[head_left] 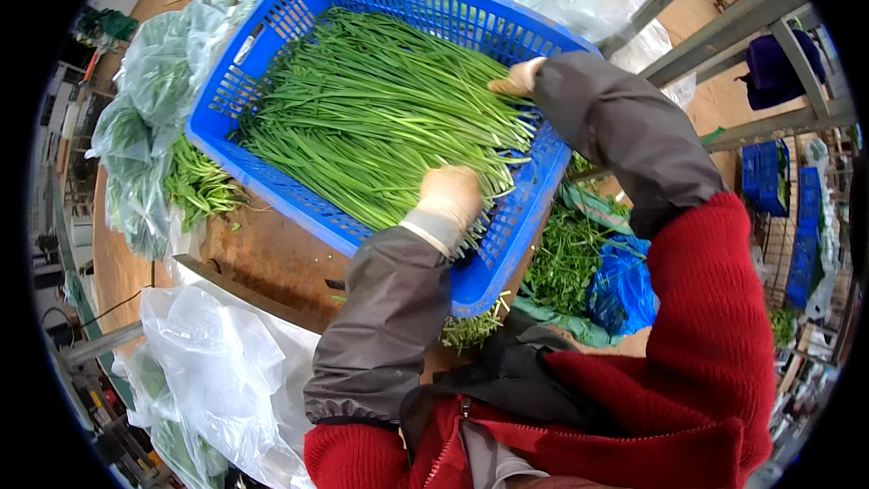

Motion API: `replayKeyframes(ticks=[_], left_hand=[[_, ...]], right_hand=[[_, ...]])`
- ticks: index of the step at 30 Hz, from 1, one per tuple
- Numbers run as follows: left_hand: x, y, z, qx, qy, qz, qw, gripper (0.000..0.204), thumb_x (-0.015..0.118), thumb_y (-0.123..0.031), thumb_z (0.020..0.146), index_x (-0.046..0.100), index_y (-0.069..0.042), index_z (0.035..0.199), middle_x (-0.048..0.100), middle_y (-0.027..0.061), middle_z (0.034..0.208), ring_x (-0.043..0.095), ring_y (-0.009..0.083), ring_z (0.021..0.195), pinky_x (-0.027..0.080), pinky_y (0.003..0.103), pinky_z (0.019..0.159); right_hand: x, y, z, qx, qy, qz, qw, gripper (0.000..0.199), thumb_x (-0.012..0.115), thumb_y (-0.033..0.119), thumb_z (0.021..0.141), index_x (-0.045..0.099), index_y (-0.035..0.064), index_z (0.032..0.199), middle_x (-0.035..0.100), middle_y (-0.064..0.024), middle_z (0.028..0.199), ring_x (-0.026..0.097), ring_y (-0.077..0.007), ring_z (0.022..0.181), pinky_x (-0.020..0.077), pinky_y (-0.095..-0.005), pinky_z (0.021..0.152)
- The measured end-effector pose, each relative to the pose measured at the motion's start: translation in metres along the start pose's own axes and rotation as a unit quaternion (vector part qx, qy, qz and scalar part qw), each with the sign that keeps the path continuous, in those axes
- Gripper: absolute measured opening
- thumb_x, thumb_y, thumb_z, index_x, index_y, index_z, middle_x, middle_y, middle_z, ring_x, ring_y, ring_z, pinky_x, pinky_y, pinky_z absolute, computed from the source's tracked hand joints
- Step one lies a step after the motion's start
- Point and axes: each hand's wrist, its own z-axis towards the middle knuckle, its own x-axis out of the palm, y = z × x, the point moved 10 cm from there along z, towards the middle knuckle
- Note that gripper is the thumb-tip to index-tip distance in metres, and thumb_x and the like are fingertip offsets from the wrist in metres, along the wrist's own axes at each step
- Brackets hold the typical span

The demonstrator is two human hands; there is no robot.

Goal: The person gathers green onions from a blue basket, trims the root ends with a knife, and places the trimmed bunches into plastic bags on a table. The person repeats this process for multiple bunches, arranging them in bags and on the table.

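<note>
No lettering, label, number or sign is being shown readably, neither on the basket (480,291) around the fingers (510,84) nor on the plastic bags (136,149) to their left.

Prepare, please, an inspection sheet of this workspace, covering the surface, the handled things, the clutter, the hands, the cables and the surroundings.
Surface: brown tabletop, partly covered.
Job's things: long green stalks lie in a blue slotted crate, pale ends toward the person's right.
Clutter: filled clear bags and loose greens left of the crate; a clear plastic sheet at lower left; a blue bag at lower right.
Hands: left hand and right hand are both at the stalks near their pale ends; finger closure unclear.
Cables: one thin dark line at left, possibly a cable.
Surroundings: metal frame at upper right; more blue crates beyond it.
</note>
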Motion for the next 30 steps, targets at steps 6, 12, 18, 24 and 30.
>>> replayKeyframes(ticks=[6, 12, 18, 24, 30], left_hand=[[0.004, 0.010, 0.001, -0.024, 0.010, -0.022, 0.999, 0.024, 0.052, -0.014, 0.078, 0.069, -0.007, 0.093, 0.067, 0.0128, 0.099, 0.064, 0.0266, 0.096, 0.051, 0.036, 0.079], [0.006, 0.017, 0.006, -0.006, -0.011, -0.075, 0.997, 0.024, 0.055, -0.012, 0.073, 0.069, -0.004, 0.090, 0.067, 0.0161, 0.097, 0.064, 0.0302, 0.094, 0.051, 0.039, 0.079], [0.008, 0.012, 0.001, -0.005, 0.026, -0.067, 0.997, 0.026, 0.051, -0.012, 0.081, 0.067, -0.005, 0.100, 0.066, 0.0145, 0.102, 0.064, 0.0279, 0.096, 0.050, 0.038, 0.081], [0.010, 0.025, 0.002, -0.034, 0.040, -0.117, 0.992, 0.026, 0.054, -0.014, 0.080, 0.068, -0.007, 0.100, 0.064, 0.0156, 0.106, 0.062, 0.0295, 0.099, 0.049, 0.038, 0.083], [-0.003, 0.031, -0.005, -0.046, 0.037, -0.149, 0.987, 0.025, 0.055, -0.012, 0.077, 0.069, -0.004, 0.097, 0.063, 0.0168, 0.107, 0.061, 0.0309, 0.101, 0.049, 0.038, 0.082]], right_hand=[[0.007, 0.023, -0.001, 0.024, 0.017, 0.175, 0.984, 0.085, 0.039, 0.071, 0.081, 0.050, 0.0003, 0.126, 0.052, -0.0236, 0.125, 0.044, -0.0368, 0.121, 0.0269, -0.0503, 0.102], [0.038, 0.051, -0.035, 0.008, 0.104, 0.401, 0.910, 0.084, 0.046, 0.069, 0.080, 0.046, 0.0022, 0.131, 0.051, -0.0227, 0.126, 0.043, -0.0332, 0.123, 0.0287, -0.0445, 0.103], [0.076, 0.098, -0.053, -0.079, 0.113, -0.052, 0.989, 0.081, 0.076, 0.053, 0.064, 0.054, -0.0020, 0.119, 0.060, -0.0160, 0.111, 0.057, -0.0245, 0.099, 0.0456, -0.0361, 0.085], [0.058, 0.111, -0.076, -0.065, 0.135, -0.043, 0.988, 0.077, 0.079, 0.048, 0.061, 0.057, -0.0024, 0.114, 0.063, -0.0142, 0.104, 0.058, -0.0237, 0.092, 0.0474, -0.0361, 0.079], [0.014, 0.047, -0.061, -0.082, 0.162, 0.355, 0.917, 0.037, 0.076, 0.020, 0.069, 0.063, -0.0009, 0.096, 0.066, -0.0092, 0.077, 0.062, -0.0169, 0.064, 0.0500, -0.0306, 0.056]])
